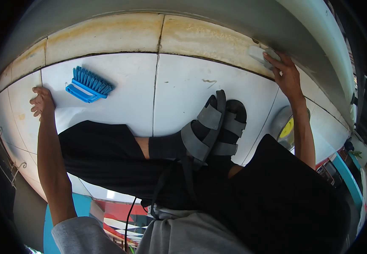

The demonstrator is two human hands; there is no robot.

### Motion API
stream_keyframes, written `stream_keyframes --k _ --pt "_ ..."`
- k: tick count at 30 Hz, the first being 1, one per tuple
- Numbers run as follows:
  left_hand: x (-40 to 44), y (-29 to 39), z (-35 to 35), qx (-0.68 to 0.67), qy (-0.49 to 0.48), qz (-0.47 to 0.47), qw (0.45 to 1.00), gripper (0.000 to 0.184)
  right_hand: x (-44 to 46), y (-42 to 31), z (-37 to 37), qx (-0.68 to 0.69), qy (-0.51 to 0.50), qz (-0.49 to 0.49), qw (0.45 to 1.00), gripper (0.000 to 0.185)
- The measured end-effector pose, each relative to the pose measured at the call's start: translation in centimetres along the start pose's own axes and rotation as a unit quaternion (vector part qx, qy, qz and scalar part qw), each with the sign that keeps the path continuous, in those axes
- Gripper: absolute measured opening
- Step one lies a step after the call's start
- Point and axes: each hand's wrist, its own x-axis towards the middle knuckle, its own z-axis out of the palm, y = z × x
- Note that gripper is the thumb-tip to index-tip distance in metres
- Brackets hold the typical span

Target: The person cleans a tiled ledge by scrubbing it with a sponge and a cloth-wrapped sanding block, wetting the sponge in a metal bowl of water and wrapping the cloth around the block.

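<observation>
My right hand (288, 76) presses a pale grey, sponge-like block (258, 53) against the stained border tiles (209, 36) at the upper right. Its exact kind is unclear. On the far left, my left hand (42, 101) leans on the white tile floor, fingers bent but apart, holding nothing. A blue scrub brush (89, 86) lies on the floor to the right of my left hand, its bristles pointing up toward the border.
Grey-strapped sandals (209, 127) are on my feet in the middle. Beside my right forearm stands a round container (280, 122) with something yellow in it. A curved grey wall (217, 12) rises behind the border tiles. Metal scrollwork (12, 167) stands at the left edge.
</observation>
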Motion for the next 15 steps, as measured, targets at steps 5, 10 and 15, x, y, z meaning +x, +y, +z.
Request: stream_keyframes --k 5,10,15 --pt "-0.4 0.4 -0.3 0.004 0.002 0.008 1.0 0.09 -0.5 1.5 1.3 -0.032 0.037 -0.008 0.999 0.054" --pt "0.6 -0.1 0.3 0.027 0.015 -0.004 1.0 0.09 6.1 -10.6 4.2 -0.02 0.095 -0.074 0.993 0.054" --pt "0.7 0.0 0.5 0.024 0.009 -0.04 0.999 0.091 4.7 -8.1 3.4 -0.028 0.072 -0.082 0.994 0.053"
